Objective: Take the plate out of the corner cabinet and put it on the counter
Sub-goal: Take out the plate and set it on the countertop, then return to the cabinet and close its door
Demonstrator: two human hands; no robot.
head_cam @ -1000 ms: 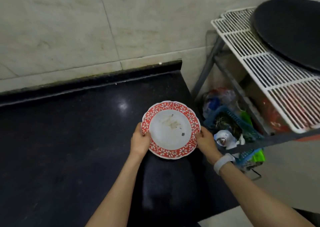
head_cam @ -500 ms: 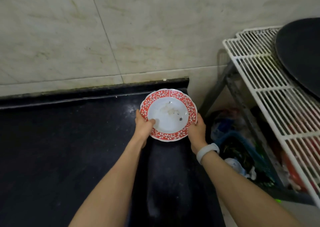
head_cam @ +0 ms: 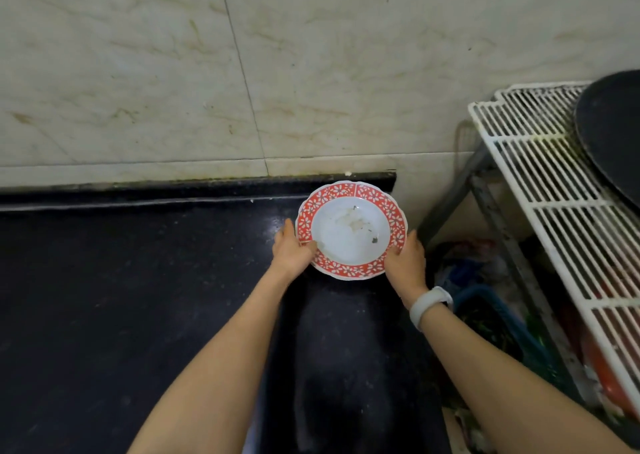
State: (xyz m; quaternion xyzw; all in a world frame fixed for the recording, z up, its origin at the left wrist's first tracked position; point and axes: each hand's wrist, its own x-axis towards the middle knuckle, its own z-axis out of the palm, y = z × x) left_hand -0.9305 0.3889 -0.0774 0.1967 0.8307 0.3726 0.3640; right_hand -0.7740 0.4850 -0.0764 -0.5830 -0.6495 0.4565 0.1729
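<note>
Both hands' grip (head_cam: 292, 248) (head_cam: 405, 261) clasps plate (head_cam: 349, 231) over counter (head_cam: 138, 297).

Both arms outstretched, left hand (head_cam: 290, 249) and right hand (head_cam: 406, 263) gripping (thumbs up)

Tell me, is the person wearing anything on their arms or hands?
Both arms are bare, with no sleeves showing and no gloves. The left hand has nothing on it. Just below the right hand, a smooth white wristband wraps the wrist. No rings are visible.
</note>
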